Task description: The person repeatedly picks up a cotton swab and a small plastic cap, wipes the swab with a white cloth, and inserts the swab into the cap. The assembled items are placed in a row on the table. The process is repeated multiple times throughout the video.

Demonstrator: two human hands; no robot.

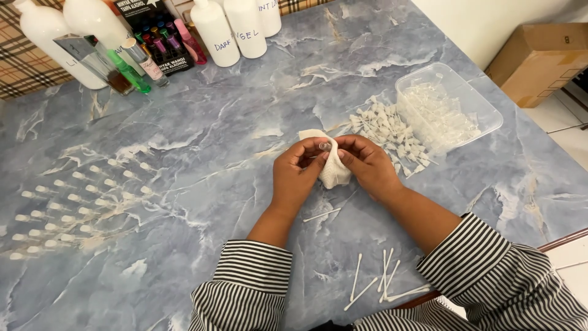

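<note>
Two hands (334,168) on white cloth (334,170)

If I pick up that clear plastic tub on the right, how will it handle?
The clear tub looks thin-walled, so it may flex when gripped. Its load of small clear parts probably keeps it light. On the smooth marble tabletop it would likely slide rather than tip.

White cloth (334,168) hides most of the vial (324,146).
</note>
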